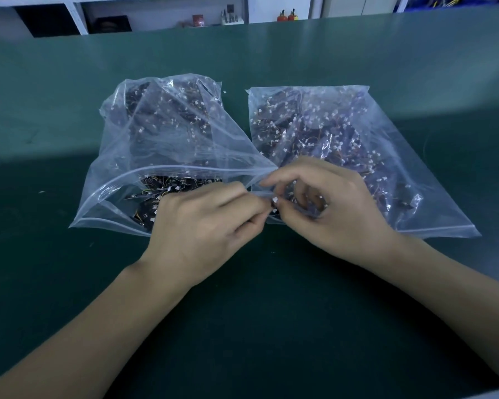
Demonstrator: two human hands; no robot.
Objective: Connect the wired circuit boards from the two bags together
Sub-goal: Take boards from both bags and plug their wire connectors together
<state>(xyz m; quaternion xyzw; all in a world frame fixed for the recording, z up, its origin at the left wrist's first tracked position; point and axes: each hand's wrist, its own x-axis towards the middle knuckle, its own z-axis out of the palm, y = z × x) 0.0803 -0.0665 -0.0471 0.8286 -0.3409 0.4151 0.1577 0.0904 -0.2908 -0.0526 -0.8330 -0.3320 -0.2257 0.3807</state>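
Two clear zip bags lie side by side on the green table, each full of small dark circuit boards with thin wires and white connectors. The left bag [167, 133] gapes open toward me. The right bag [343, 133] lies flat. In front of the bags my left hand [202, 223] and my right hand [326, 208] meet. Both pinch small white connectors [274, 201] between thumb and fingertips, right where the fingertips touch. Fingers mostly hide the boards and wires attached to these connectors.
The green table mat [242, 326] stretches around and in front of the bags. White shelving [78, 15] with small items stands beyond the table's far edge. Loose boards [156, 191] show in the left bag's mouth.
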